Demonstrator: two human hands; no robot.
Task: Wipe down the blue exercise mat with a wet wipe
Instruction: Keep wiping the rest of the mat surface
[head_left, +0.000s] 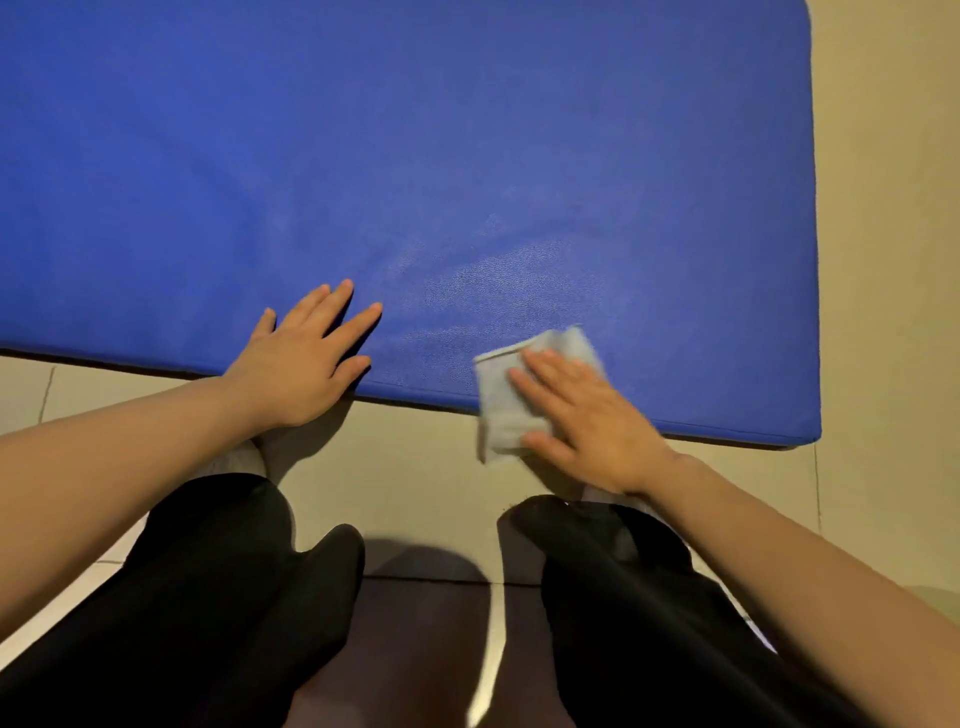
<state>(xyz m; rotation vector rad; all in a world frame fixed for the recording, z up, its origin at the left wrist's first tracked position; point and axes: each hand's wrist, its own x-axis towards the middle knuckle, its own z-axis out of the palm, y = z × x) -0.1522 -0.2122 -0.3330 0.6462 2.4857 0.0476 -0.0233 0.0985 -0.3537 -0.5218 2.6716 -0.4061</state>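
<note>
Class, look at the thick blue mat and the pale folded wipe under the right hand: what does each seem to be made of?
Thick blue exercise mat: probably foam under a vinyl-like cover; fine pebbled grain, soft sheen, seamed edge. Pale folded wet wipe: apparently thin non-woven fabric; matt, limp, draping over the mat's edge beneath the flat right hand.

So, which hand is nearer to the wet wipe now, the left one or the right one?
Right. The right hand lies flat on the wet wipe at the blue mat's near edge. The left hand rests on the mat apart from it, off to the left.
</note>
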